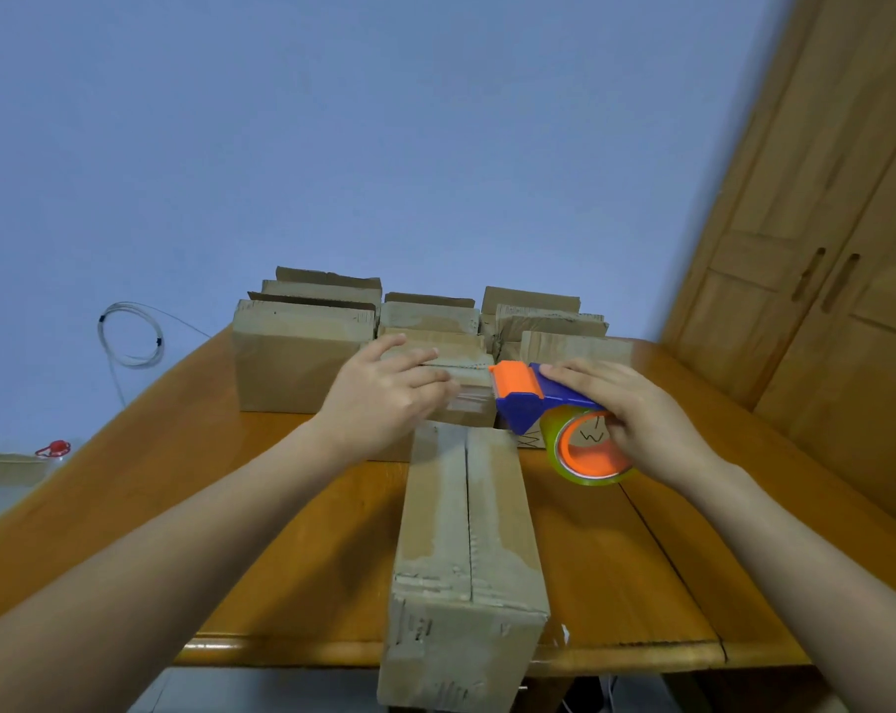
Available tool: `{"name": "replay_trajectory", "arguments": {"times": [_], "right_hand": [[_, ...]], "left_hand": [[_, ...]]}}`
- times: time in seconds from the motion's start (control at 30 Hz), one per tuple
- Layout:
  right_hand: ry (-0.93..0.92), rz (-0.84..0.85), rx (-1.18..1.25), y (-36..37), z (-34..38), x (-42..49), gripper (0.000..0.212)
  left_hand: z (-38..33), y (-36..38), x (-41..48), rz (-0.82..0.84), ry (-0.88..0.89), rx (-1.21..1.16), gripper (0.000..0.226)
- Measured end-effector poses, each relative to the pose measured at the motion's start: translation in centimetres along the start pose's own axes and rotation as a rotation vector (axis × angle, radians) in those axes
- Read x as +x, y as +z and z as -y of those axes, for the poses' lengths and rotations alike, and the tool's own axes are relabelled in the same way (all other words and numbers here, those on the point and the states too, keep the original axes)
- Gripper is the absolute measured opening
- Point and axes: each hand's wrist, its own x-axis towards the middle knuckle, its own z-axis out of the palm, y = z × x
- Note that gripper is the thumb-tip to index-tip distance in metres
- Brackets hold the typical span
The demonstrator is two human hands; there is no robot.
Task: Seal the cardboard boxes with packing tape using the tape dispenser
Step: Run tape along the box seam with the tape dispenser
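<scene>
Lower centre: long closed cardboard box (466,532) lies lengthwise on the wooden table (615,558), its near end overhanging the edge. Mid-frame right: right hand (636,424) with fingers curled round the tape dispenser (528,398), above the box's far end. Left hand (384,398) is blurred, fingers stretched together against the clear tape strip (471,401). Behind: open-flapped boxes (301,352).

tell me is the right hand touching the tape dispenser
Touching: the head view shows the right hand wrapped over the tape dispenser, fingers lying on its blue body and curling around the roll.
</scene>
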Motion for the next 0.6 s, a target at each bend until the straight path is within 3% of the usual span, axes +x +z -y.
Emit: {"name": "replay_trajectory", "arguments": {"times": [0.17,0.6], "right_hand": [[0.141,0.029,-0.031,-0.9,-2.8,-2.7,0.078],[0.052,-0.031,-0.179,1.1,-5.1,-3.6,0.080]], "left_hand": [[2.7,-1.0,-4.1,-0.011,-0.041,0.059,0.021],[2.7,1.0,-5.7,0.019,0.020,0.093,0.027]]}}
